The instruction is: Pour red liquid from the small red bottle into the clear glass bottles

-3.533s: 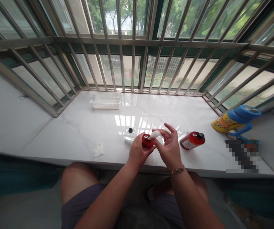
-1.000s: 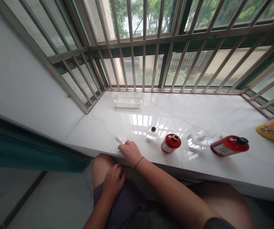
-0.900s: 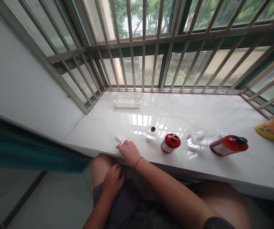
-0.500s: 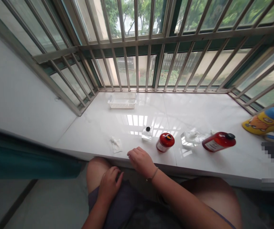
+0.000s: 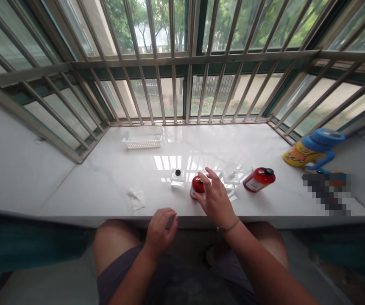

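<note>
My right hand (image 5: 216, 197) is over the white ledge with thumb and fingers spread, beside and partly in front of a red bottle (image 5: 196, 183). Whether it touches the bottle I cannot tell. My left hand (image 5: 161, 228) hovers at the ledge's front edge, fingers loosely curved, thumb apart, nothing in it. Left of the red bottle stands a small square clear glass bottle (image 5: 177, 180) with a black top. A crumpled white tissue (image 5: 136, 200) lies further left. Behind my right hand, partly hidden, is a clear glass item (image 5: 231, 177).
A second red bottle (image 5: 258, 180) with a black cap stands to the right. Further right is a blue and yellow mug-like bottle (image 5: 312, 148), with a pixelated dark item (image 5: 327, 192) in front. A white perforated basket (image 5: 143, 142) sits at the back left, before the window bars (image 5: 188, 93).
My right hand has moved right and forward from near the tissue to the red bottle, its fingers spreading. My left hand has risen off my thigh toward the ledge. The view has turned right.
</note>
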Motion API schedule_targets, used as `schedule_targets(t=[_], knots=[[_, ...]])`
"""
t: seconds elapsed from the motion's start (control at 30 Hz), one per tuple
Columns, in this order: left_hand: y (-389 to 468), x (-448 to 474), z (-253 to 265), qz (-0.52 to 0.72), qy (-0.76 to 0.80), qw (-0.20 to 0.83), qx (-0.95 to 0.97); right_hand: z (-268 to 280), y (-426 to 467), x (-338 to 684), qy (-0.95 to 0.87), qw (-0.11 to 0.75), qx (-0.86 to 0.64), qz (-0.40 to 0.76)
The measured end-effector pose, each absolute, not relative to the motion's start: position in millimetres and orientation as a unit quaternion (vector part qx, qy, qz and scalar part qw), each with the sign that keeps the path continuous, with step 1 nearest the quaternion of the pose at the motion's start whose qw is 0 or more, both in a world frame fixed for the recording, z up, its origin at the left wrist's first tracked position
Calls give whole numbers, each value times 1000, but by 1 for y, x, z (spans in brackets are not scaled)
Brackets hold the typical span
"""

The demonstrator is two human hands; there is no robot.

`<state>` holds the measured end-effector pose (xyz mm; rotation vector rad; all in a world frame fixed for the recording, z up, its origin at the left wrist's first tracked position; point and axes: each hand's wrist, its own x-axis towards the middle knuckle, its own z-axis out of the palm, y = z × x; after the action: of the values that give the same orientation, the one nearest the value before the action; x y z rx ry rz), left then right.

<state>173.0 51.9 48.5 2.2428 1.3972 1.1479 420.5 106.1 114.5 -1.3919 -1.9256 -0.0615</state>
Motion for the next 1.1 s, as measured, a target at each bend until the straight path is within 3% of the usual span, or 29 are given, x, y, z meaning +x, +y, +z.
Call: schedule_targets(t=[0.23,0.47,0.77,1.1], knots=[[149,199,72,413,468,94,775,107,135,441,-761,357,-542,-16],[223,206,56,351,490,210,770,119,103,426,-751,426,-503,-34],[178,214,45,398,512,219,729,99,96,377,-748,419,-504,104],[142,225,29,440,523,187,706,81,125,365,-720,439,-512,165]])
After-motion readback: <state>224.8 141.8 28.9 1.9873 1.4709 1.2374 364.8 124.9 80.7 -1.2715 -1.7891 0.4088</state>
